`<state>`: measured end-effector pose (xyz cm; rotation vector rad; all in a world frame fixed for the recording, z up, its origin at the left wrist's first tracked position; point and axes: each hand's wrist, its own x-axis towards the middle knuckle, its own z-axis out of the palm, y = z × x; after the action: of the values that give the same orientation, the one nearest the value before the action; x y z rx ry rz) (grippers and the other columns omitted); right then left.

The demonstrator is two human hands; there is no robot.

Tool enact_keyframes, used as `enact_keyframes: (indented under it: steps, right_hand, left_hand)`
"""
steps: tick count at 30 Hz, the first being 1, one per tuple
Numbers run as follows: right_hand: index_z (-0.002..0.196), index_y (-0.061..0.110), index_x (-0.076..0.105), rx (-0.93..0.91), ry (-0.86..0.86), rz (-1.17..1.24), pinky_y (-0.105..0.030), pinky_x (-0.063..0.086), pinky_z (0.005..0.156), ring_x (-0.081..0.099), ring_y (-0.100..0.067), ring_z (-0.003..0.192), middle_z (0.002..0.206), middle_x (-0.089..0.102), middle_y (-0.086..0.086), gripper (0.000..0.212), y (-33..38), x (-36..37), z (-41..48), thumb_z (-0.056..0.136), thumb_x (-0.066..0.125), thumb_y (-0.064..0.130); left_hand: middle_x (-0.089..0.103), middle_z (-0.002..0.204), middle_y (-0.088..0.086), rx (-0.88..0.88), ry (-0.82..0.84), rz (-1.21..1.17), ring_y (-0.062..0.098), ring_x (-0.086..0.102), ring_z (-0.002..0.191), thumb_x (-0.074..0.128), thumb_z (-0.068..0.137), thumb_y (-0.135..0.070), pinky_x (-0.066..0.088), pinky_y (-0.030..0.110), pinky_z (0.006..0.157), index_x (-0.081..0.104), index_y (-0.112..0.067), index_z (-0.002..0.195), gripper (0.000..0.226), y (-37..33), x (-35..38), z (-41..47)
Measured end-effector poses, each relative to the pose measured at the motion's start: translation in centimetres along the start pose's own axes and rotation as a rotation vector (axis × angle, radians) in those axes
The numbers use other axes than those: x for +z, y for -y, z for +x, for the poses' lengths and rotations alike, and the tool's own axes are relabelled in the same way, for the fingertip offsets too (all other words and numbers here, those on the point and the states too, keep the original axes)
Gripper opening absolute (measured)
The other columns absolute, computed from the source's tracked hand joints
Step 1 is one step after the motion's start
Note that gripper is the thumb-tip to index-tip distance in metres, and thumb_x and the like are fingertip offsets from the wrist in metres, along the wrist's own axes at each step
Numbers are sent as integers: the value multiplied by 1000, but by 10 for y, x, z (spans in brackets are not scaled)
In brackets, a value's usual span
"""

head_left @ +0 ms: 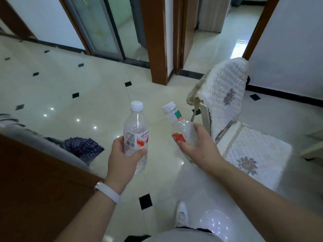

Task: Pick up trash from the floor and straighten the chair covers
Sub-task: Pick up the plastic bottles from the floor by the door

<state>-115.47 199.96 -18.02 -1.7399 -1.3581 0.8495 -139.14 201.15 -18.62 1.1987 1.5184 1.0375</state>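
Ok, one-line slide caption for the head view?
Left hand grips a clear orange-labelled plastic bottle, right hand a clear red-labelled plastic bottle, beside a chair's rumpled white quilted cover.

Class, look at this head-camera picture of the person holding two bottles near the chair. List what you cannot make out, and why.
- Head view: base of the right bottle, hidden behind the right hand.
- Head view: label print on the left bottle, in the left hand, too small to read.
- Head view: legs of the chair, hidden under its seat cover.
- Head view: the table, cut off by the left edge.
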Motion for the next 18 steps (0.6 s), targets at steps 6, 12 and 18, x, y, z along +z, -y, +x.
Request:
enact_keyframes:
  steps: [6, 12, 18]
  right_hand:
    - [98, 40, 48, 51, -77, -7, -8, 40, 61, 55, 11, 84, 94, 58, 19, 36, 5, -11, 81, 75, 73, 55]
    - [103, 42, 45, 102, -190, -71, -19, 41, 74, 55, 2, 89, 99, 56, 21, 41, 0, 7, 166, 74, 70, 56]
    - [99, 49, 40, 190, -261, -141, -24, 42, 73, 55, -2, 92, 102, 56, 19, 39, 29, 36, 264, 74, 66, 64]
  left_hand:
    - [71, 105, -8, 43, 102, -24, 11, 70, 93, 86, 65, -27, 55, 38, 85, 56, -28, 110, 53, -27, 46, 90]
    - [72, 99, -12, 32, 207, -29, 7, 71, 88, 84, 60, -36, 53, 26, 74, 58, -33, 104, 51, -22, 62, 200]
    - [72, 99, -13, 40, 330, -58, 6, 70, 88, 87, 68, -22, 53, 21, 71, 58, -30, 109, 50, -33, 62, 342]
